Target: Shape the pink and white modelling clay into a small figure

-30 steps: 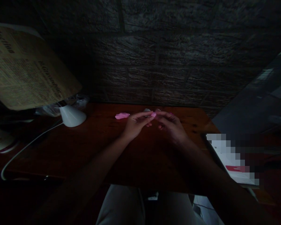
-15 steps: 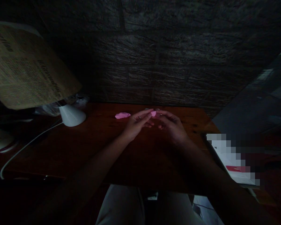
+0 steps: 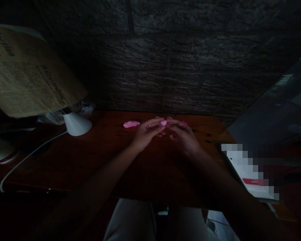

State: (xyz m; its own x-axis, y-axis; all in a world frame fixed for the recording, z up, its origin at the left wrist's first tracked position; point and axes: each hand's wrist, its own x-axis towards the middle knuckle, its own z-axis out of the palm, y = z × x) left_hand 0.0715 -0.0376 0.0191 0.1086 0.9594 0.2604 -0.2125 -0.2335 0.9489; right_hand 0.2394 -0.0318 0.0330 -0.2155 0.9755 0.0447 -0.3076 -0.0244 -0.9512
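Note:
Between the fingertips of both hands is a small lump of pink modelling clay point(image 3: 163, 123), raised over the wooden table. My left hand point(image 3: 147, 132) pinches it from the left with thumb and forefinger; a ring shows on one finger. From the right, the thumb and forefinger of my right hand point(image 3: 183, 134) close on it too, the other fingers curled below. A larger, flattened piece of pink clay point(image 3: 131, 124) lies on the table just left of my left hand. Behind my right hand peeks a brighter pink bit point(image 3: 184, 123), mostly covered. Pale items behind the fingertips are too hidden to name.
A lamp with a newsprint shade point(image 3: 32, 73) and white base point(image 3: 77, 124) stands at the left, its white cord point(image 3: 27, 160) trailing forward. Near it is a white cup point(image 3: 1, 150). A stone-patterned wall point(image 3: 150, 60) closes off the back of the wooden table point(image 3: 100, 150).
My fingers have shifted slightly around the clay lump, which sits a touch lower and looks rounder. The bright pink bit behind my right hand has come into sight.

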